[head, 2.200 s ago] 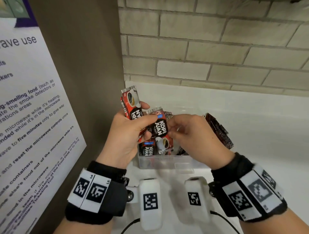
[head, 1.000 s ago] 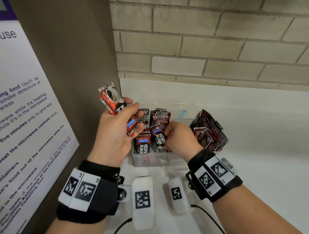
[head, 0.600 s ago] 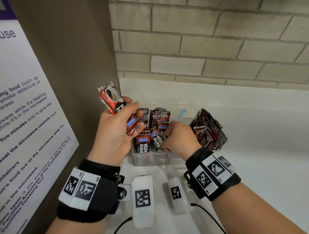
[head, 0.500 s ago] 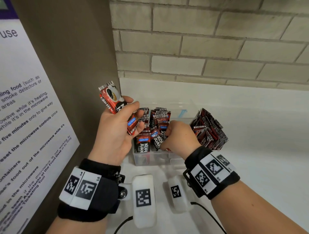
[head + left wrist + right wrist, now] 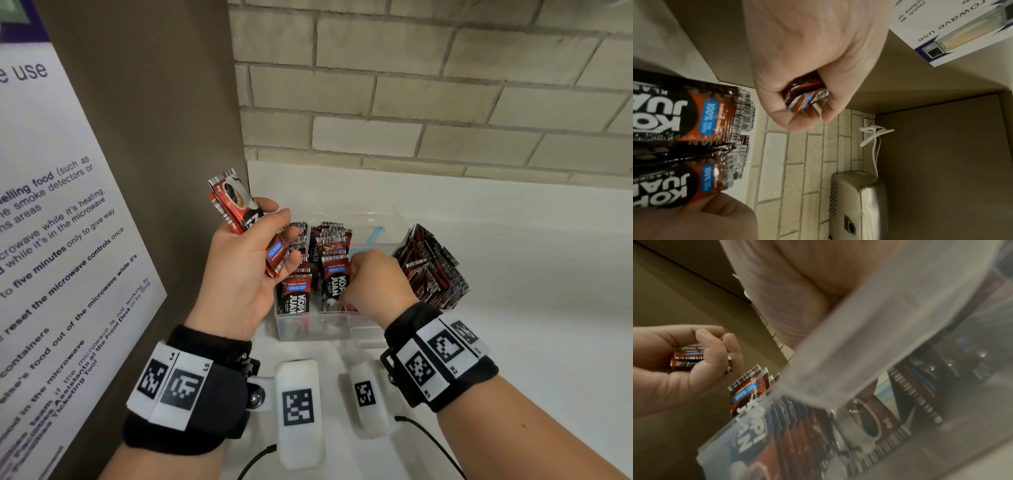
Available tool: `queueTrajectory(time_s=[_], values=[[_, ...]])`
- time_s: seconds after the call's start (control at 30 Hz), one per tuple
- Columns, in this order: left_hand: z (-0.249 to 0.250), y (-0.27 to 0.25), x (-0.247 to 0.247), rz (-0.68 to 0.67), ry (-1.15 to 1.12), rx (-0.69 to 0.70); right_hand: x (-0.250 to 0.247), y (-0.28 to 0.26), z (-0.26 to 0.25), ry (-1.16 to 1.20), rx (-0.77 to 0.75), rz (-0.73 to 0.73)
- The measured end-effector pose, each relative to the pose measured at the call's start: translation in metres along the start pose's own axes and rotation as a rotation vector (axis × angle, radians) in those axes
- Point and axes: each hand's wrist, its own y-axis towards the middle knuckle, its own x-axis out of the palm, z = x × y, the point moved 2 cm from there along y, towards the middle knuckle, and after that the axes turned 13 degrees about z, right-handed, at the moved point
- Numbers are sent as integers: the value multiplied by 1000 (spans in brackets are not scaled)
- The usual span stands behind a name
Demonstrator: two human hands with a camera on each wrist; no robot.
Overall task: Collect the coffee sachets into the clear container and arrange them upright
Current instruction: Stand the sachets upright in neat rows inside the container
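A clear container point(image 5: 329, 330) stands on the white counter with several red-and-black coffee sachets point(image 5: 297, 294) upright in its left half. My left hand point(image 5: 274, 240) hovers above its left end and grips a small bundle of sachets point(image 5: 236, 205), also seen in the left wrist view point(image 5: 807, 97). My right hand point(image 5: 356, 274) reaches into the middle of the container, its fingers curled on one sachet point(image 5: 337, 284) standing among the others. A fanned bundle of sachets point(image 5: 431, 270) leans at the container's right end. The container's rim point(image 5: 869, 345) blocks most of the right wrist view.
A brown cabinet panel point(image 5: 154, 120) with a white microwave notice point(image 5: 51, 222) stands close on the left. A brick wall point(image 5: 428, 85) runs behind the white counter point(image 5: 531, 291). A metal appliance point(image 5: 857, 203) and a white cable point(image 5: 873, 134) show in the left wrist view.
My right hand took a sachet from beside my left hand, carried it down into the container and has pressed it in among the standing ones. My left hand has held its bundle still.
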Motion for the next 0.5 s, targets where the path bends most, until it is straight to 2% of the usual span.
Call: queueTrajectory(time_s=[0.5], values=[[-1, -1, 0, -16, 3, 3, 9, 11, -7, -71, 22, 27]])
